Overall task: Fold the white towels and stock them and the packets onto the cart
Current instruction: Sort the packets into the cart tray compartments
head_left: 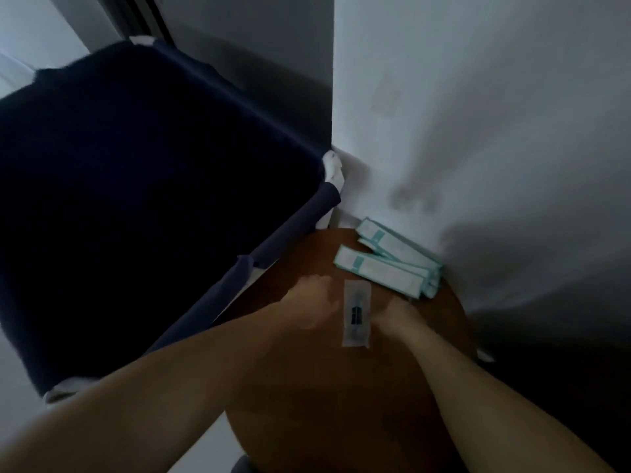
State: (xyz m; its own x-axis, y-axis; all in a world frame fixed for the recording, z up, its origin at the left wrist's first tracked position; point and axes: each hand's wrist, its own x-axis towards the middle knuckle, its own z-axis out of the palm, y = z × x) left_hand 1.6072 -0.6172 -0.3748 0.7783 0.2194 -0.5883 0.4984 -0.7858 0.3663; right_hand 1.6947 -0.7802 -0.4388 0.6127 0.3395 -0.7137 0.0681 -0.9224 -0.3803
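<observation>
The cart [136, 182] is sided in navy cloth, matt and soft-looking, sleeved over its rails. Its corner joints [333, 169] look like white plastic. The round table [341, 387] is brown wood, smooth, with a dull sheen. The stacked packets [379, 271] look like white paper with teal stripes, flat and matt; the blur hides any finer finish. The single packet [356, 314] seems to be pale see-through film, faintly glossy, with something dark showing inside. The wall [478, 97] is white, painted and matt.
</observation>
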